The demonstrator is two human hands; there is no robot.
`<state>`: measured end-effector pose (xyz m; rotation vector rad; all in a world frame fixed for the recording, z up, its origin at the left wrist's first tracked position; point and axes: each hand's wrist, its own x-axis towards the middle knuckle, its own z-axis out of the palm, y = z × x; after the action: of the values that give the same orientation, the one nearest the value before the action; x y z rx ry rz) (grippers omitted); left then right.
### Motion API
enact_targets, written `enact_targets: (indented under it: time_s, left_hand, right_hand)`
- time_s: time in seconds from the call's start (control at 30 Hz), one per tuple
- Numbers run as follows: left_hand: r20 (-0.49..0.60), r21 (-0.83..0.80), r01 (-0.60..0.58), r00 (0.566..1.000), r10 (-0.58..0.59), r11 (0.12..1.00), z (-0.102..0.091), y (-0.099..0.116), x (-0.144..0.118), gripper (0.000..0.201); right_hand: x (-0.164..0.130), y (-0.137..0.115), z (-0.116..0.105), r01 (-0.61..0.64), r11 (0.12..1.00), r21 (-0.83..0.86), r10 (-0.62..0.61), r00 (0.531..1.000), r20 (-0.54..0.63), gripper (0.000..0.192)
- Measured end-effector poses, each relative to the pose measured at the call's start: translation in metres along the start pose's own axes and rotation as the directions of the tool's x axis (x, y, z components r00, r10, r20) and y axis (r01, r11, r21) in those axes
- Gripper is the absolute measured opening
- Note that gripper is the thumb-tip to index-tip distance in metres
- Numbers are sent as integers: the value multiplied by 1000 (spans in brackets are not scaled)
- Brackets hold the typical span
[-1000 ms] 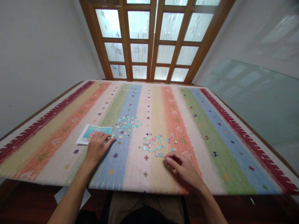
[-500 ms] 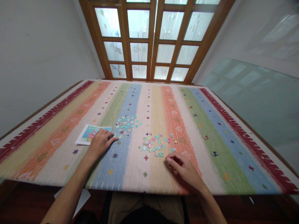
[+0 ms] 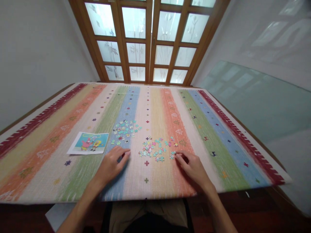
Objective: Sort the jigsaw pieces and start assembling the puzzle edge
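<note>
My left hand (image 3: 114, 164) is over the blue stripe, below one loose group of jigsaw puzzle pieces (image 3: 125, 129). Its thumb and index fingertip come together; anything between them is too small to make out. My right hand (image 3: 191, 165) is at the right edge of a second group of puzzle pieces (image 3: 152, 149), its thumb and index finger closed at a small turquoise puzzle piece (image 3: 172, 155). To the left of my left hand lies a picture card (image 3: 88, 143) with a pink starfish and a yellow square cartoon figure on it.
A striped, patterned cloth (image 3: 73, 174) covers the wide table. Beyond its far edge stand wooden doors (image 3: 149, 58) with frosted panes. A glass panel (image 3: 255, 103) leans at the right wall. Under the near edge, a white sheet (image 3: 58, 215) shows at the left.
My left hand has moved right, off the picture card, uncovering it, and its fingers have drawn together. My right hand has reached forward to the puzzle pieces. The whole view has shifted slightly.
</note>
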<state>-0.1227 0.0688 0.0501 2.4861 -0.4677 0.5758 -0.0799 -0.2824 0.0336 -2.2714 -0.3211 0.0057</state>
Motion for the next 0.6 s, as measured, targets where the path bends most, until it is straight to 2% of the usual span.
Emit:
enact_targets:
  time_s: [0.13, 0.27, 0.6]
  left_hand:
    - [31, -29, -26, 999, 27, 999, 29, 24, -7, 21]
    - [62, 7, -41, 997, 41, 999, 48, 33, -11, 23]
    - [12, 49, -71, 997, 71, 996, 57, 30, -19, 23]
  right_hand:
    - [2, 9, 6, 64, 990, -127, -74, 995, -73, 32]
    - [2, 11, 9, 87, 972, -217, -108, 990, -88, 39]
    - [-5, 4, 7, 166, 960, -226, -181, 982, -49, 27]
